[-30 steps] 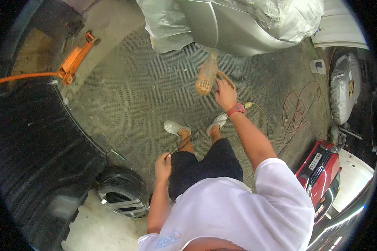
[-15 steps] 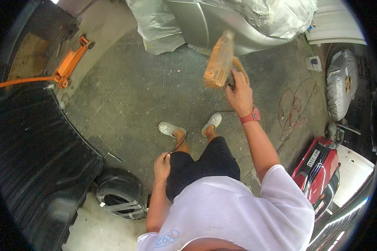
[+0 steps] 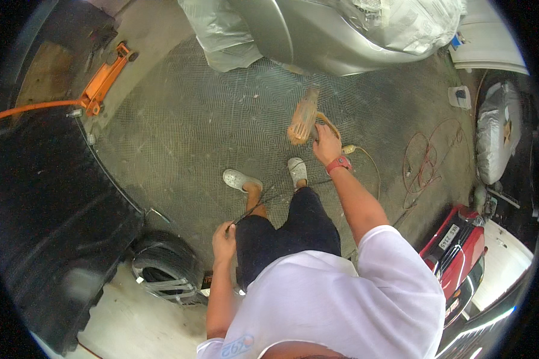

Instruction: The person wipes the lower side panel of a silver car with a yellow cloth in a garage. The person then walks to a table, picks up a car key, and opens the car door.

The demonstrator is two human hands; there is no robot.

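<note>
My right hand (image 3: 327, 145) is wrapped round the handle of a dusty orange heat gun (image 3: 303, 121). Its nozzle points away from me toward a silver car panel (image 3: 329, 42), with floor showing between them. Down by my left thigh, my left hand (image 3: 224, 244) is closed on a dark cord (image 3: 253, 210), which runs across my shin toward the right. Just past my right wrist lies a yellow plug connector (image 3: 348, 148) with a thin yellow cord.
Plastic sheeting (image 3: 221, 36) covers parts of the silver car. An orange floor jack (image 3: 105, 81) stands far left, beyond a black liner (image 3: 48, 215). Tyres (image 3: 167, 260) lie near my left arm. A coiled red hose (image 3: 425, 158) and a red car part (image 3: 461, 242) are on the right.
My right hand has drawn the heat gun back from the silver panel, toward my feet. My left hand has shifted slightly nearer my body, still on the cord. My right foot has moved back.
</note>
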